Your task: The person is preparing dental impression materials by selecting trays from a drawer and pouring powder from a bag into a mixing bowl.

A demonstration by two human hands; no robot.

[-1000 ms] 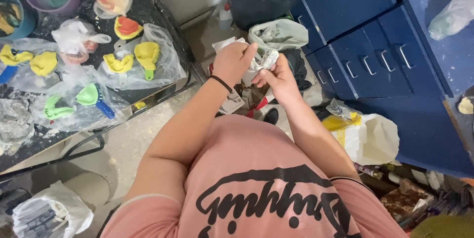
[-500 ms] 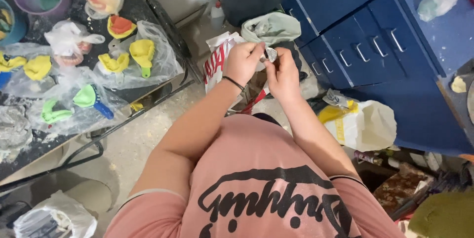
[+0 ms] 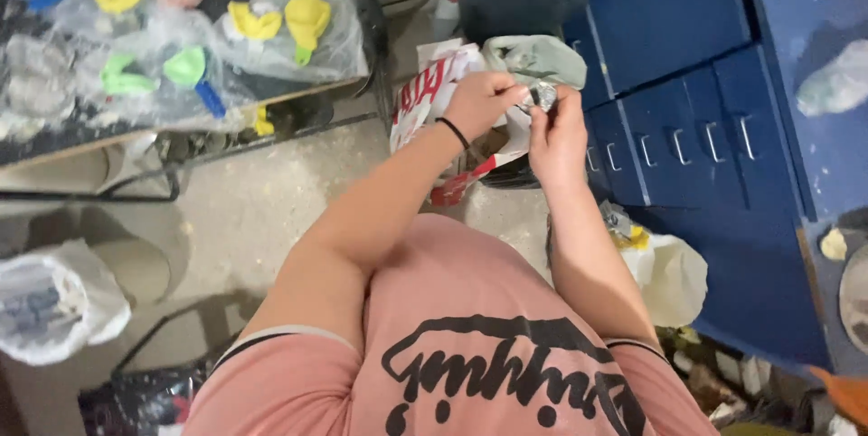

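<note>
both hands are up in front of the person, close together. the left hand and the right hand both pinch one small grey shiny thing between the fingertips, with the fingers curled in tight. right under them sits a red and white bag, and a pale green bag is just behind. a blue cabinet with four silver handles stands to the right. a white bag lies on the floor near it. on the left, a table holds yellow, green and red shapes under clear plastic. one black band is on the left wrist.
</note>
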